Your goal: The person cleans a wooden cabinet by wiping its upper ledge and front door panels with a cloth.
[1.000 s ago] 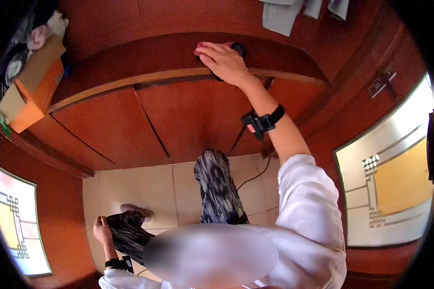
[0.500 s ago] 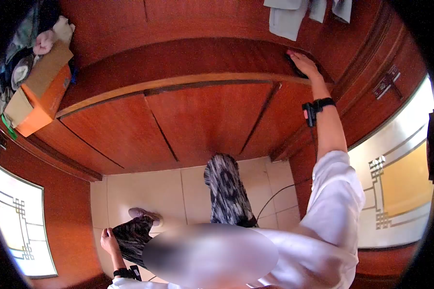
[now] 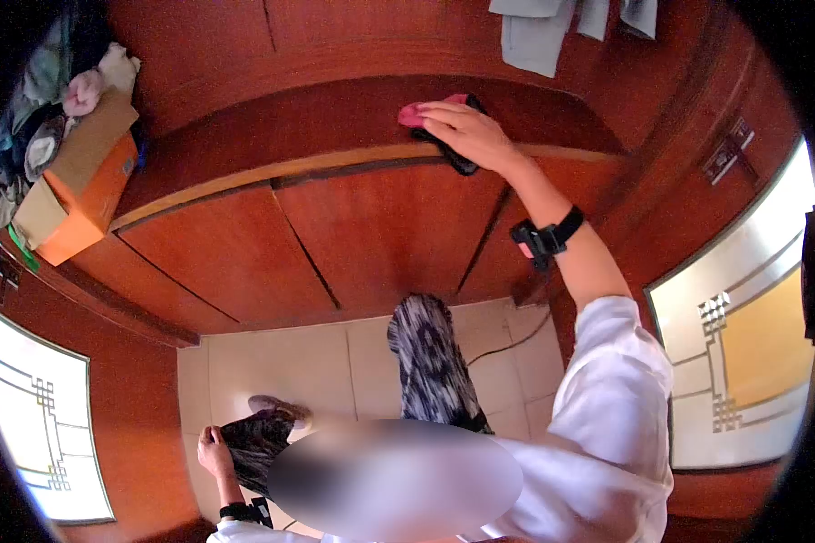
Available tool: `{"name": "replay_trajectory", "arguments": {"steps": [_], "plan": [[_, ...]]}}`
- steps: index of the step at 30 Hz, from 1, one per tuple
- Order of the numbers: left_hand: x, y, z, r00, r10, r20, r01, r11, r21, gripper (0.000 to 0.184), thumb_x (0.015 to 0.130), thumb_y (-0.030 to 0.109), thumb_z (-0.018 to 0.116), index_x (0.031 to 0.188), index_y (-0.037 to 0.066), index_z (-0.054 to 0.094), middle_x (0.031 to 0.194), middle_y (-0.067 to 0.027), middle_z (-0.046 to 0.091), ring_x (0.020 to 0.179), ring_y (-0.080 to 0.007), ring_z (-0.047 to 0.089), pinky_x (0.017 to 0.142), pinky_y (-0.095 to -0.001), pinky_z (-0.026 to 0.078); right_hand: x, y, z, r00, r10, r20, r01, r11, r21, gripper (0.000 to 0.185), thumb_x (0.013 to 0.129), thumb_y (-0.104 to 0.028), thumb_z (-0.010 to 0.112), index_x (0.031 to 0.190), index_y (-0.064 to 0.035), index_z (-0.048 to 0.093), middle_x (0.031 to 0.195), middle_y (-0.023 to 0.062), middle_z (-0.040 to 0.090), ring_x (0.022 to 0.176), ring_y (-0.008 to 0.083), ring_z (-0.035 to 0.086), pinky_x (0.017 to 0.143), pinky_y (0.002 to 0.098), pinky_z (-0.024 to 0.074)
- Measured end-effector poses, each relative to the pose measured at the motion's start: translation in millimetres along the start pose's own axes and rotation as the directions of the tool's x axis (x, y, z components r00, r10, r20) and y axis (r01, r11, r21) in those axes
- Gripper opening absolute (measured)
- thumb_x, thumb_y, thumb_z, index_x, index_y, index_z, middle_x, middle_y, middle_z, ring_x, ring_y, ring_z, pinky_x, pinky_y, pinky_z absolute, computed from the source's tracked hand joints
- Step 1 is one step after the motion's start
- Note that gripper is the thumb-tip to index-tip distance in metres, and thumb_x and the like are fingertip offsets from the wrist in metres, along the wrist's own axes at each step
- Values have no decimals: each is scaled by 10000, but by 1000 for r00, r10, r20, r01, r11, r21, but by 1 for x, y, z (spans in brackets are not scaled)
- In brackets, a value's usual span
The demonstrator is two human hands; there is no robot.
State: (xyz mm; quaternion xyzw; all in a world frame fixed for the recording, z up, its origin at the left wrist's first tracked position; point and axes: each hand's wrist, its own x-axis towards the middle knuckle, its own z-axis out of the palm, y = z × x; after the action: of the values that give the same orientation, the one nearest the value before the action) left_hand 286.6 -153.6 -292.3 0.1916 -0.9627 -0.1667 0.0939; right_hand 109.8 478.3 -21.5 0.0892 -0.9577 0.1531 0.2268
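Note:
A pink and black cloth (image 3: 462, 161) lies on the dark red wooden ledge (image 3: 335, 118), partly over its front edge. My right hand (image 3: 466, 134) presses on it from above, fingers pointing left, a black device strapped to the wrist. Low on the left, my left hand (image 3: 215, 451) is at the knee of the black patterned trousers (image 3: 255, 443), its fingers bent together; whether it pinches the fabric is too small to make out.
An orange cardboard box (image 3: 91, 208) full of clothes (image 3: 41, 149) stands at the ledge's left end. Grey cloth (image 3: 534, 36) hangs at the upper right. Cabinet doors (image 3: 380, 235) are below the ledge. A thin cable (image 3: 507, 348) lies on the tiled floor (image 3: 335, 371).
My right hand and the cloth slid right along the ledge to its far end, then came back left to near the middle right. My left hand stayed at the knee.

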Motion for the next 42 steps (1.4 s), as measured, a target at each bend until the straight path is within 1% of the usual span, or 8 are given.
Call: {"name": "replay_trajectory", "arguments": {"steps": [9, 15, 18, 23, 31, 33, 35, 42], "plan": [[-4, -13, 2, 1000, 1, -23, -4, 993, -115, 274, 898, 280, 505, 840, 54, 648, 842, -130, 637, 792, -319, 601, 706, -404, 459, -11, 176, -66, 868, 490, 86, -436, 832, -343, 519, 967, -501, 230, 1428, -279, 313, 1486, 51, 291, 1361, 268, 276, 1122, 435, 197], [0, -19, 6, 999, 20, -39, -24, 994, -103, 285, 899, 292, 501, 831, 60, 653, 841, -134, 638, 790, -331, 599, 700, -418, 460, 55, 274, -31, 664, 746, 44, -643, 600, -476, 559, 962, -467, 297, 1370, -103, 413, 1466, 81, 328, 1336, 273, 323, 1096, 381, 271], [2, -14, 5, 998, 33, -45, -38, 994, -102, 294, 896, 307, 502, 832, 65, 655, 830, -141, 640, 782, -340, 600, 694, -426, 460, 83, 228, 1, 869, 474, 144, -470, 880, -66, 521, 953, -437, 367, 1339, -99, 457, 1436, 95, 376, 1319, 259, 353, 1072, 379, 296], [4, 7, 1, 998, 52, -29, -54, 998, -46, 288, 882, 320, 517, 843, 71, 657, 812, -152, 642, 771, -355, 599, 678, -438, 454, 148, 94, 41, 871, 350, 344, -240, 915, -324, 462, 945, -386, 373, 1279, -102, 519, 1373, 141, 446, 1284, 305, 395, 1039, 395, 339], [4, 29, -1, 994, 110, 0, -110, 994, 16, 293, 890, 311, 495, 835, 66, 647, 821, -148, 638, 775, -360, 593, 671, -446, 445, 30, 45, -15, 946, -61, 319, 70, 997, -17, 565, 909, -538, 446, 1356, -193, 459, 1449, 53, 360, 1347, 258, 300, 1103, 352, 241], [2, 28, -2, 993, 113, 36, -113, 994, 2, 291, 890, 306, 496, 831, 63, 645, 823, -145, 638, 776, -356, 595, 673, -444, 446, 7, 85, -40, 942, -6, 337, -49, 986, 156, 733, 834, -685, 430, 1377, -194, 427, 1477, 63, 306, 1370, 254, 259, 1114, 406, 224], [4, 22, -2, 995, 97, 18, -97, 995, 19, 279, 890, 294, 503, 837, 60, 646, 826, -140, 639, 774, -345, 598, 678, -434, 450, -23, 138, -57, 962, 244, 124, -244, 970, -17, 598, 874, -546, 508, 1336, -166, 485, 1425, 48, 392, 1323, 237, 329, 1104, 342, 232], [-4, 6, -3, 998, 65, -7, -65, 994, -89, 272, 893, 294, 513, 850, 64, 652, 832, -133, 639, 783, -331, 597, 697, -418, 455, -70, 223, -114, 727, 679, -101, -680, 690, -248, 826, 806, -705, 418, 1415, -150, 358, 1485, 99, 287, 1376, 263, 241, 1113, 379, 193]]}}
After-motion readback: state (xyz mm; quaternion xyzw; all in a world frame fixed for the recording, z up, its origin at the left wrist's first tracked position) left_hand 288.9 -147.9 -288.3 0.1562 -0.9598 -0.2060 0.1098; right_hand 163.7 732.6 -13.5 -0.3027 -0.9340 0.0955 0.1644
